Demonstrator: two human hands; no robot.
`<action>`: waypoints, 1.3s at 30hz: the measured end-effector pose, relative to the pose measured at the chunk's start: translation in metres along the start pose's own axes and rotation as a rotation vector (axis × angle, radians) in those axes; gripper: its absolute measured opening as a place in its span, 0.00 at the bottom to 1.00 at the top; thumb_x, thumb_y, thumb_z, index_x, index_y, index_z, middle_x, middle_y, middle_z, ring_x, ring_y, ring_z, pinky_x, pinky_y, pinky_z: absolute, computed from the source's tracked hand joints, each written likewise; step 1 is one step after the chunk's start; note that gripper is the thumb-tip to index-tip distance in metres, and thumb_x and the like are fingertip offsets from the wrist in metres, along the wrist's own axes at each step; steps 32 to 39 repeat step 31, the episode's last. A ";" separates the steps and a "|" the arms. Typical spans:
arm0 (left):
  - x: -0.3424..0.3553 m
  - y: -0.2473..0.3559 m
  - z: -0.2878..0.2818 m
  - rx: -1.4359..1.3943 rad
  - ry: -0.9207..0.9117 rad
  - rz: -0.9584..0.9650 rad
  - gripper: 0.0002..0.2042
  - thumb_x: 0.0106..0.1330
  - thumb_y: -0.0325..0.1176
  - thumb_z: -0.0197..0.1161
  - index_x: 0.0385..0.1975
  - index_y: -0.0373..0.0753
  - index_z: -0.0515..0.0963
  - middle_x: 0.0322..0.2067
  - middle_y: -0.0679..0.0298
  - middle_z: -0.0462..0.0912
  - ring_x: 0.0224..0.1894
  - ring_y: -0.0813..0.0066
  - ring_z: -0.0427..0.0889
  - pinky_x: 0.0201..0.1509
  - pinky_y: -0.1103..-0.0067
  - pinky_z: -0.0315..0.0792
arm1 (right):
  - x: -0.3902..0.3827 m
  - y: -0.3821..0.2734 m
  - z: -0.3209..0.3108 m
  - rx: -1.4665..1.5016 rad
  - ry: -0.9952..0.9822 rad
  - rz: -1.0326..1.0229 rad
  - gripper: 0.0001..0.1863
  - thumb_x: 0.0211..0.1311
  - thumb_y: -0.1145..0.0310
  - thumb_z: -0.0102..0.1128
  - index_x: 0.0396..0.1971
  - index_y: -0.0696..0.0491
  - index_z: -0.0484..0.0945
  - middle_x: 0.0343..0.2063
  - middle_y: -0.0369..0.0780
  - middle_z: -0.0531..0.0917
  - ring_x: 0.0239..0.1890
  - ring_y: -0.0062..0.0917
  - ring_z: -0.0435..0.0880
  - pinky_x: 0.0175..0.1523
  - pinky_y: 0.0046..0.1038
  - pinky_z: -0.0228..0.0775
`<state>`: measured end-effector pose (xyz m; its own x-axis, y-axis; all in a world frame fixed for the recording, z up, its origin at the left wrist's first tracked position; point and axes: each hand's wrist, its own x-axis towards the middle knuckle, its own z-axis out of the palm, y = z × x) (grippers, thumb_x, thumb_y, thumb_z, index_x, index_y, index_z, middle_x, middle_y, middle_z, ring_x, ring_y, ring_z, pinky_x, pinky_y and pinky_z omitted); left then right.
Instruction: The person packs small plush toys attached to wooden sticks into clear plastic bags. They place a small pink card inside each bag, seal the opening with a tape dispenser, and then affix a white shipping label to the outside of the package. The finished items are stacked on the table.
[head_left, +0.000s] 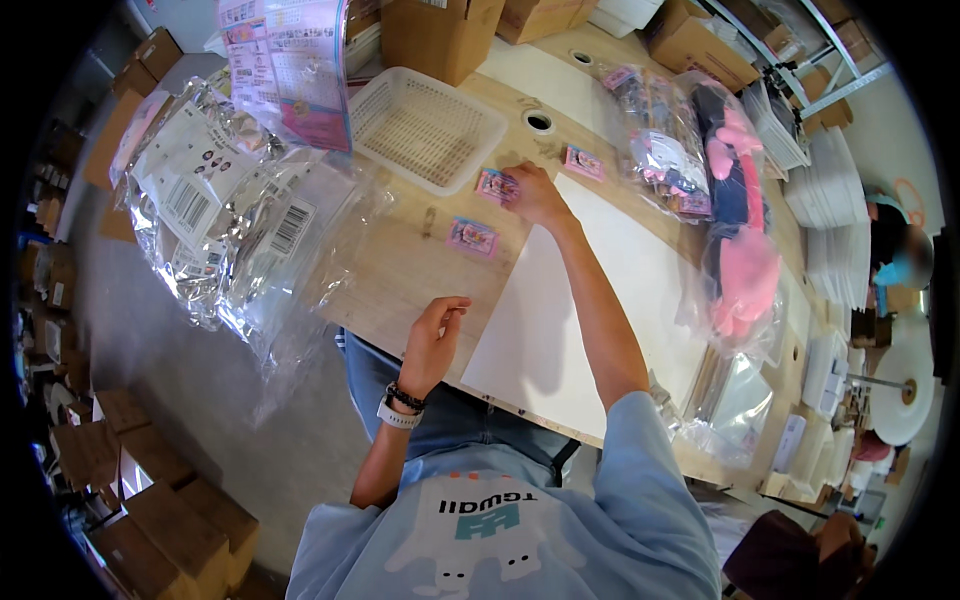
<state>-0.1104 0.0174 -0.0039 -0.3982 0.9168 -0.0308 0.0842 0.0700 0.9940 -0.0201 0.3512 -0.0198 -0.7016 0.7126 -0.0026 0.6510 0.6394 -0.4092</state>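
My right hand [537, 196] reaches over the table, its fingers closed on the edge of a small pink packet [494, 184] beside the basket. How far the fingers wrap around it is hidden. Another pink packet [472, 238] lies flat on the wood, nearer to me. A third pink packet [584, 163] rests to the right of my right hand. Close to the table's front edge hovers my left hand [434, 340], loosely curled with a gap between thumb and fingers, and nothing shows in it. A white sheet [560, 310] lies under my right forearm.
A white plastic basket [480, 140] stands behind the packets. Clear bags [250, 230] with labels hang over the table's left edge, by a printed pink sheet [290, 70]. At right are bagged goods [662, 140] and a bagged pink plush item [745, 280]. Cardboard boxes [430, 35] line the back.
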 end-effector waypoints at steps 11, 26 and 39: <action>-0.022 0.013 0.011 0.003 -0.076 -0.023 0.11 0.83 0.24 0.54 0.58 0.32 0.80 0.50 0.60 0.88 0.55 0.75 0.85 0.60 0.78 0.76 | -0.060 -0.020 -0.005 0.090 0.367 -0.015 0.31 0.58 0.71 0.77 0.62 0.57 0.78 0.59 0.47 0.79 0.62 0.48 0.77 0.67 0.42 0.76; -0.078 0.009 0.038 -0.118 -0.050 -0.024 0.12 0.82 0.20 0.51 0.57 0.34 0.79 0.51 0.61 0.87 0.53 0.74 0.86 0.59 0.77 0.76 | -0.299 -0.091 0.016 0.522 0.393 0.053 0.20 0.65 0.84 0.67 0.55 0.55 0.82 0.51 0.46 0.85 0.49 0.37 0.87 0.45 0.31 0.83; -0.074 0.021 0.044 -0.293 0.007 0.011 0.14 0.82 0.20 0.50 0.61 0.37 0.75 0.53 0.62 0.86 0.53 0.73 0.86 0.60 0.75 0.75 | -0.293 -0.107 -0.009 0.570 0.396 -0.016 0.19 0.67 0.84 0.65 0.57 0.55 0.81 0.52 0.46 0.85 0.52 0.36 0.87 0.47 0.31 0.83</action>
